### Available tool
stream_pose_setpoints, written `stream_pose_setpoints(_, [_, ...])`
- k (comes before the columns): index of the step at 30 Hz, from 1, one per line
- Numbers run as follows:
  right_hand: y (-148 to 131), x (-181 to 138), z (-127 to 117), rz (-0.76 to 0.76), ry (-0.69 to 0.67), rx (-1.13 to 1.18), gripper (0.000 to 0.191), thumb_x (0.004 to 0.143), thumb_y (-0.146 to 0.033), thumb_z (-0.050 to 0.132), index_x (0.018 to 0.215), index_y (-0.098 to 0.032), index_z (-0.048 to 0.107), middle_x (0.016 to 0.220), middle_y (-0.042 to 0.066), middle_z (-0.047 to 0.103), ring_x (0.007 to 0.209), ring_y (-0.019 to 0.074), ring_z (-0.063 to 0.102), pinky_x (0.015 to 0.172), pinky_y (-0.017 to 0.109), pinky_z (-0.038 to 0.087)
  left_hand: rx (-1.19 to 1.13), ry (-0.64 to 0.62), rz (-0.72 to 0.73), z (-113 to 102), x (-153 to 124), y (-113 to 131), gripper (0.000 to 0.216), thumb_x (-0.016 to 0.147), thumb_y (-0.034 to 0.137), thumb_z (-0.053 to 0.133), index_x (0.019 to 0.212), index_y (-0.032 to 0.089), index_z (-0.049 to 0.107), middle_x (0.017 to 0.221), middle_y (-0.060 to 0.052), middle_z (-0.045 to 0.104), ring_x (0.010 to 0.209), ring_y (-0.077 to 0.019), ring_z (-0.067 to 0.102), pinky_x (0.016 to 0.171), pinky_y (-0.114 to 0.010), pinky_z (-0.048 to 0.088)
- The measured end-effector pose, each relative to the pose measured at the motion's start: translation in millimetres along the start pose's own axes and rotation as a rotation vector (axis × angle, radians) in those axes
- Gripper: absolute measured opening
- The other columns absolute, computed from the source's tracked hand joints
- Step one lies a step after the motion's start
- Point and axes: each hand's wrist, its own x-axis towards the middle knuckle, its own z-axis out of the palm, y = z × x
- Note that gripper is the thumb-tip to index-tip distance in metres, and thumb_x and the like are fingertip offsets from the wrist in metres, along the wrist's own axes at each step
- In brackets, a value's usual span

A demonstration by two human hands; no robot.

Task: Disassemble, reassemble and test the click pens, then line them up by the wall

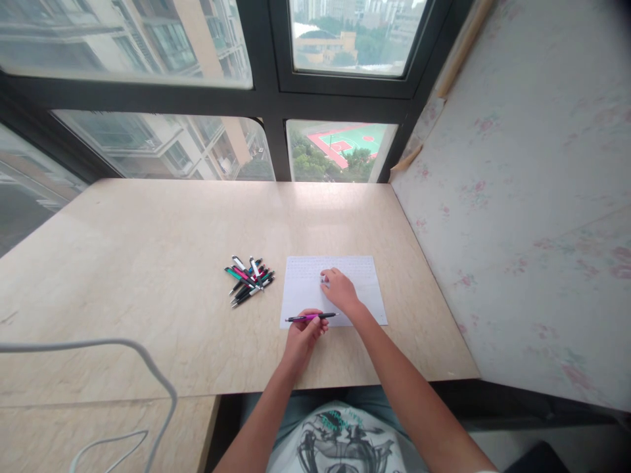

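Note:
My left hand (304, 338) is closed around a magenta and black pen (311, 317), held sideways over the front edge of a sheet of paper (367, 295). Its dark end points to the right. Over the middle of the sheet, my right hand (339, 289) has its fingers curled and thumb near the forefinger. Something small and greyish shows at those fingertips, too small to name. Rows of handwriting run along the top of the paper. To the left of it lies a loose pile of pens (250, 281) in black, white, green, red and blue.
The marble-look tabletop (148, 263) reaches back to a dark-framed window (279, 105). Floral wallpaper covers the wall (517, 197) along the right edge. A grey cable (148, 361) loops across the front left.

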Motion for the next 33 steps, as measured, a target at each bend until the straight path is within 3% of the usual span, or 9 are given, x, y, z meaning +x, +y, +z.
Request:
stream_pose_setpoints(3, [4.4,-13.7,-9.8,0.009,0.013,0.053,0.027,0.082,-0.018,0.057,0.109,-0.020,0.061,0.095,0.003,0.065,0.074,0.0143,0.058,0.072,0.026,0.043,-0.001,0.002,-0.002,0.0,0.0,0.1,0.028,0.074,0.028,0.075,0.096,0.015,0.064,0.076,-0.005,0.071,0.068,-0.0130,0.063,0.067,-0.024,0.047])
stream_pose_setpoints(6, [7.1,-38.7,-19.4,0.042,0.014,0.294,0.019,0.089,-0.029,0.050,0.096,-0.019,0.065,0.091,0.003,0.067,0.072,0.0139,0.059,0.072,0.026,0.045,0.001,0.000,-0.004,-0.4,0.4,-0.4,0.028,0.073,0.029,0.075,0.095,0.016,0.064,0.076,-0.005,0.071,0.069,-0.0134,0.063,0.067,-0.025,0.046])
stream_pose_setpoints(11, [3.6,-81.6,-31.0,-0.012,-0.185,0.520,0.024,0.090,-0.032,0.050,0.082,-0.019,0.068,0.076,0.000,0.068,0.071,0.0144,0.061,0.065,0.024,0.044,0.061,0.000,0.011,-2.2,1.8,-2.6,0.027,0.072,0.030,0.076,0.093,0.016,0.067,0.077,-0.004,0.070,0.069,-0.0131,0.061,0.069,-0.025,0.045])
stream_pose_setpoints(17, [13.5,-99.3,-43.6,0.018,-0.123,0.481,0.011,0.082,-0.024,0.060,0.087,-0.019,0.068,0.085,0.002,0.069,0.077,0.0154,0.062,0.062,0.024,0.046,0.114,0.025,0.022,-2.9,2.2,-2.9,0.028,0.070,0.031,0.077,0.091,0.016,0.070,0.075,-0.003,0.068,0.073,-0.0152,0.061,0.071,-0.027,0.044])
stream_pose_setpoints(24, [39.0,-106.7,-53.4,-0.037,-0.079,0.305,0.018,0.080,-0.012,0.052,0.086,-0.020,0.067,0.086,0.004,0.067,0.080,0.0162,0.061,0.063,0.025,0.047,0.076,0.033,0.019,-3.2,3.7,-3.6,0.024,0.070,0.029,0.077,0.089,0.016,0.069,0.074,-0.003,0.068,0.075,-0.0145,0.062,0.071,-0.026,0.044])
stream_pose_setpoints(27, [34.1,-107.1,-51.1,-0.032,-0.058,0.369,0.033,0.077,-0.006,0.047,0.103,-0.020,0.063,0.094,0.004,0.065,0.081,0.0153,0.061,0.061,0.024,0.048,0.082,0.029,0.022,-3.9,3.5,-4.1,0.025,0.071,0.030,0.077,0.090,0.016,0.069,0.076,-0.004,0.068,0.075,-0.0147,0.062,0.072,-0.026,0.044])
stream_pose_setpoints(30, [19.7,-105.7,-50.6,-0.131,-0.086,0.382,0.047,0.072,0.000,0.045,0.111,-0.022,0.060,0.103,0.005,0.062,0.090,0.0158,0.060,0.067,0.025,0.050,0.098,0.024,0.028,-3.8,3.2,-4.3,0.025,0.072,0.030,0.076,0.091,0.016,0.069,0.076,-0.004,0.069,0.075,-0.0151,0.062,0.072,-0.026,0.044])
stream_pose_setpoints(33, [6.5,-103.9,-53.6,-0.213,-0.085,0.275,0.037,0.074,-0.004,0.052,0.105,-0.022,0.063,0.104,0.006,0.061,0.098,0.0189,0.056,0.080,0.030,0.049,0.128,0.007,0.036,-3.2,3.0,-3.9,0.024,0.072,0.030,0.076,0.091,0.016,0.069,0.075,-0.004,0.069,0.074,-0.0158,0.062,0.072,-0.027,0.044])
